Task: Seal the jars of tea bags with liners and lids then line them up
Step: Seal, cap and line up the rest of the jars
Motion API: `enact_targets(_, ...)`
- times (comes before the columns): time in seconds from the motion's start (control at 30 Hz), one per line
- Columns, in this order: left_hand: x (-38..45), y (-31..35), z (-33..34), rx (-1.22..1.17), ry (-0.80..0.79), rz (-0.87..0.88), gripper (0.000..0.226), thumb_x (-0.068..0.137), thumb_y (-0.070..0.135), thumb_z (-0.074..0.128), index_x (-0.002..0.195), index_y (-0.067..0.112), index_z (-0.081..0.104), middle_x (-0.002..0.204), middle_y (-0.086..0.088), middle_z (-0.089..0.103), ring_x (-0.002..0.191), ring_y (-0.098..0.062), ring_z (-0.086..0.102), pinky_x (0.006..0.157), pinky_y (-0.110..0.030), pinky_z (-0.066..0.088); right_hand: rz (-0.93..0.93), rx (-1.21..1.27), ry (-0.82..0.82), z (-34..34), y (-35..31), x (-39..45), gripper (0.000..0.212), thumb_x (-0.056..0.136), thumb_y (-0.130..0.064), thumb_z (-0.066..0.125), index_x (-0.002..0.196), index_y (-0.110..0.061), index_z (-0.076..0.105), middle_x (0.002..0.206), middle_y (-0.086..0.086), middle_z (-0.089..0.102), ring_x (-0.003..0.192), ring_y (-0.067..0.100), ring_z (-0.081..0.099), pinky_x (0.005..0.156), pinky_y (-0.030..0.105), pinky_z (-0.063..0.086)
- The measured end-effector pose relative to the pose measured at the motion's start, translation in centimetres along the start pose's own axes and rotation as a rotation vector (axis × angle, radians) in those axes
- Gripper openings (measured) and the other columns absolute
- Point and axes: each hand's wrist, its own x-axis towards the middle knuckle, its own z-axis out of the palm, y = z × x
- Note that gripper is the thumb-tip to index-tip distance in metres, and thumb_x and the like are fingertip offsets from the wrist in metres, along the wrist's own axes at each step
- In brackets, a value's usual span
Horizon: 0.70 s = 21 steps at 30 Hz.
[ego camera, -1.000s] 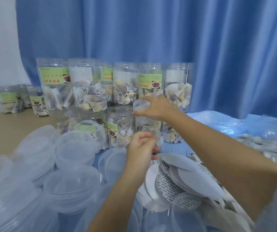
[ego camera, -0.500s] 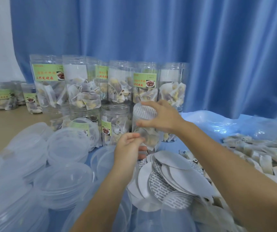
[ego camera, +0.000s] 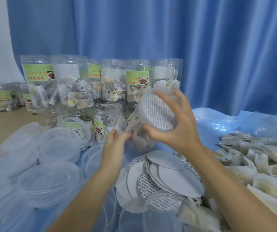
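The right hand gripped the rim of a clear cylindrical jar, tilted above the blue sheet, with a round printed liner over its mouth. The left hand touched its lower wall, fingers blurred, grip indeterminate.

Two bare forearms come in from the bottom edge, below the blue curtain. No sleeves, no gloves on either. The left hand is bare too, slightly blurred, and the right hand has no rings, no watch, with short, plain nails.
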Motion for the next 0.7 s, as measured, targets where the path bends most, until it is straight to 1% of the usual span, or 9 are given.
enact_targets(0.07, -0.2, 0.8, -0.1, -0.287, 0.020, -0.048, 0.035, 0.078, 0.048, 0.063, 0.103, 0.024, 0.061, 0.108, 0.001, 0.063, 0.116, -0.022, 0.055, 0.093, -0.033, 0.042, -0.037, 0.098, 0.126, -0.5, -0.8, 0.7, 0.076, 0.060, -0.041, 0.076, 0.130, -0.035, 0.046, 0.135, 0.011, 0.044, 0.129, 0.016, 0.040, 0.107, 0.023, 0.032)
enact_targets(0.13, -0.5, 1.4, -0.3, -0.464, -0.059, -0.078, 0.065, 0.060, 0.067, 0.061, 0.113, 0.028, 0.061, 0.111, -0.001, 0.068, 0.108, -0.025, 0.063, 0.091, -0.043, 0.048, -0.066, 0.197, 0.168, -0.7, -1.6, 0.9, 0.072, 0.064, -0.042, 0.073, 0.130, -0.036, 0.044, 0.132, 0.004, 0.049, 0.124, 0.010, 0.044, 0.105, 0.019, 0.033)
enact_targets(0.2, -0.8, 1.7, -0.5, -0.564, -0.092, -0.044, 0.082, 0.053, 0.070, 0.064, 0.122, 0.025, 0.059, 0.112, -0.005, 0.070, 0.100, -0.029, 0.067, 0.081, -0.053, 0.054, -0.046, 0.260, 0.051, -0.7, -2.1, 0.9, 0.071, 0.067, -0.045, 0.071, 0.131, -0.043, 0.040, 0.133, -0.010, 0.047, 0.126, 0.002, 0.041, 0.105, 0.016, 0.030)
enact_targets(0.3, -0.8, 1.9, -0.9, -0.622, -0.018, -0.048, 0.070, 0.056, 0.060, 0.067, 0.117, 0.026, 0.062, 0.110, -0.002, 0.071, 0.099, -0.024, 0.068, 0.081, -0.051, 0.054, 0.047, 0.297, -0.267, -1.2, -1.8, 1.0, 0.070, 0.068, -0.056, 0.065, 0.131, -0.053, 0.033, 0.139, -0.026, 0.036, 0.131, -0.011, 0.029, 0.101, 0.005, 0.025)
enact_targets(0.4, -0.4, 1.7, -1.3, -0.618, 0.040, -0.032, 0.046, 0.058, 0.048, 0.070, 0.099, 0.030, 0.069, 0.099, 0.005, 0.074, 0.098, -0.019, 0.068, 0.086, -0.048, 0.052, 0.202, 0.293, -0.439, -2.8, -1.0, 1.6, 0.065, 0.064, -0.066, 0.060, 0.123, -0.063, 0.034, 0.127, -0.041, 0.039, 0.122, -0.019, 0.034, 0.096, 0.015, 0.035)
enact_targets(0.5, -0.1, 1.6, -1.3, -0.600, 0.054, -0.025, 0.011, 0.074, 0.037, 0.068, 0.079, 0.029, 0.073, 0.083, 0.007, 0.073, 0.082, -0.014, 0.069, 0.093, -0.048, 0.047, 0.294, 0.241, -0.489, -4.3, -0.4, 2.0, 0.075, 0.056, -0.065, 0.070, 0.120, -0.067, 0.032, 0.118, -0.022, 0.053, 0.100, -0.001, 0.060, 0.078, 0.020, 0.049)
enact_targets(0.53, 0.0, 1.5, -1.3, -0.599, 0.049, -0.017, 0.010, 0.078, 0.034, 0.066, 0.072, 0.030, 0.074, 0.078, 0.008, 0.072, 0.076, -0.012, 0.069, 0.093, -0.048, 0.046, 0.306, 0.241, -0.505, -4.5, -0.1, 2.1, 0.080, 0.055, -0.059, 0.074, 0.122, -0.068, 0.030, 0.118, -0.017, 0.053, 0.095, 0.006, 0.064, 0.076, 0.025, 0.054)
enact_targets(0.6, 0.1, 1.5, -1.4, -0.581, 0.041, 0.003, 0.019, 0.081, 0.032, 0.064, 0.064, 0.032, 0.074, 0.073, 0.009, 0.071, 0.066, -0.009, 0.069, 0.092, -0.047, 0.045, 0.301, 0.267, -0.540, -4.8, 0.3, 1.9, 0.087, 0.057, -0.043, 0.079, 0.127, -0.065, 0.032, 0.124, -0.013, 0.051, 0.100, 0.007, 0.062, 0.084, 0.032, 0.056)
enact_targets(0.7, 0.2, 1.4, -1.5, -0.542, 0.013, 0.030, 0.024, 0.081, 0.031, 0.063, 0.061, 0.036, 0.074, 0.069, 0.011, 0.071, 0.061, -0.006, 0.068, 0.090, -0.045, 0.046, 0.236, 0.310, -0.647, -5.0, 0.5, 1.8, 0.089, 0.058, -0.021, 0.080, 0.128, -0.056, 0.038, 0.136, -0.021, 0.042, 0.126, 0.000, 0.043, 0.095, 0.033, 0.051)
